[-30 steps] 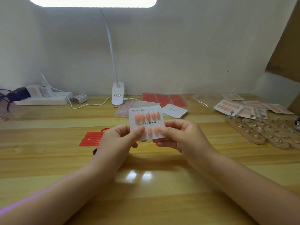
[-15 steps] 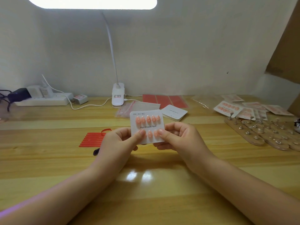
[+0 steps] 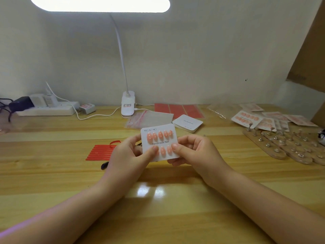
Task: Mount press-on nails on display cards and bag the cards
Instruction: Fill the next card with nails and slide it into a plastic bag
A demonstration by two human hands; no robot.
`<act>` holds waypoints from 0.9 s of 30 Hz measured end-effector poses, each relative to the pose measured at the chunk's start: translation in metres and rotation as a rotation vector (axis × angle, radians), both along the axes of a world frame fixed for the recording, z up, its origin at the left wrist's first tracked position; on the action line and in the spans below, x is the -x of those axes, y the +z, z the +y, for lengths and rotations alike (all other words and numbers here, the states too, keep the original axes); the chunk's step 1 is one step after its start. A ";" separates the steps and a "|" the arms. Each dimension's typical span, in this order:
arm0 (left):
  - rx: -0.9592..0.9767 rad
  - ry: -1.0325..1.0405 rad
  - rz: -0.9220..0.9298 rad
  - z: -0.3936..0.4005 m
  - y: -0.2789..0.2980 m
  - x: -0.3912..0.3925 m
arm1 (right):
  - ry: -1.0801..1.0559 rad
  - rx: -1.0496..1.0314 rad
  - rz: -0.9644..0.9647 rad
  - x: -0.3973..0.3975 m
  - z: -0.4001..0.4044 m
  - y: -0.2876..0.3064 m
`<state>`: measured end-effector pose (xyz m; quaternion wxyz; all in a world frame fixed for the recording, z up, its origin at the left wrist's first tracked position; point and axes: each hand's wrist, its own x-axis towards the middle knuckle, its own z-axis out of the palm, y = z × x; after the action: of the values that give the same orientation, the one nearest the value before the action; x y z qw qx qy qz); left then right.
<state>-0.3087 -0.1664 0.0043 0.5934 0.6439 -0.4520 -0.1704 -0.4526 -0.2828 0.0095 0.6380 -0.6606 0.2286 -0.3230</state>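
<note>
Holding display card [image 3: 159,143] upright — both hands [image 3: 127,155] [image 3: 194,152] pinching.

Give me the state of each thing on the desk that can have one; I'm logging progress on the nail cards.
Lamp: lit.
Held card: off the desk, nails on both rows, unbagged.
Left hand: holds the card, thumb on its lower row.
Right hand: holds the card's right edge.
Bags: flat, empty.
Blank cards: stacked, without nails.
Finished cards: bagged, piled at right.
</note>
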 end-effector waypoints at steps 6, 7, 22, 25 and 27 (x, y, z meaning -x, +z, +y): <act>0.022 -0.015 -0.123 0.000 -0.002 -0.003 | 0.048 -0.067 -0.019 0.001 -0.004 -0.003; 0.012 -0.025 -0.162 0.000 -0.003 -0.002 | 0.034 -0.065 -0.010 0.001 -0.004 -0.003; -0.308 0.332 -0.746 -0.052 0.013 -0.078 | -0.031 0.265 0.300 -0.006 -0.005 -0.012; -0.385 0.247 -0.924 -0.079 0.025 -0.089 | -0.095 0.333 0.324 -0.007 -0.006 -0.016; -0.552 0.171 -1.067 -0.095 0.029 -0.092 | -0.117 0.332 0.301 -0.008 -0.007 -0.018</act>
<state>-0.2165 -0.2611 0.0328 0.1076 0.8046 -0.5728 0.1134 -0.4445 -0.2902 -0.0082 0.4593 -0.7831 0.3027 -0.2902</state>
